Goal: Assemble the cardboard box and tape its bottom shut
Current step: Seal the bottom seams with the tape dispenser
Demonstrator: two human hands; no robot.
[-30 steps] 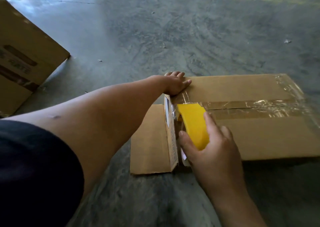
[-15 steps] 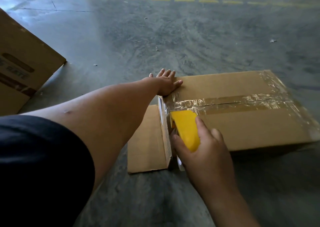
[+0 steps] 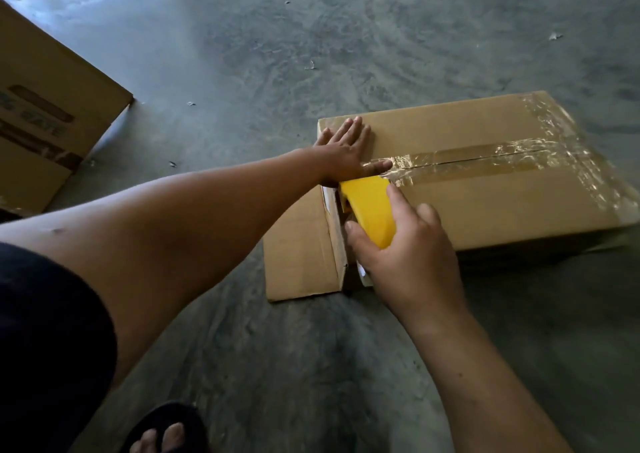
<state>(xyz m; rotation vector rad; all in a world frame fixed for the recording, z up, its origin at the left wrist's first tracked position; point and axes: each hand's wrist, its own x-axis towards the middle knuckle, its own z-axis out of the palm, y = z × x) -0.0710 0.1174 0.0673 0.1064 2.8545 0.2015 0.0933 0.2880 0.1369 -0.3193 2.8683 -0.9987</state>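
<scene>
The cardboard box (image 3: 485, 203) lies bottom-up on the concrete floor, right of centre. Clear tape (image 3: 485, 160) runs along its middle seam and across its right edge. My left hand (image 3: 346, 151) lies flat with straight fingers on the box's near-left corner, thumb pressing the tape end. My right hand (image 3: 408, 255) grips a yellow tape dispenser (image 3: 370, 210) at the box's left edge, just below the seam. A loose flap (image 3: 298, 252) sticks out flat to the left at floor level.
A second, larger cardboard box (image 3: 45, 123) stands at the far left. My sandalled foot (image 3: 162, 432) shows at the bottom edge. Small scraps of litter (image 3: 310, 65) dot the grey floor beyond the box.
My left hand slid down the box's left edge from the far corner to the seam, thumb now on the tape. The view shifted, putting the box further right. The dispenser stays at the left edge.
</scene>
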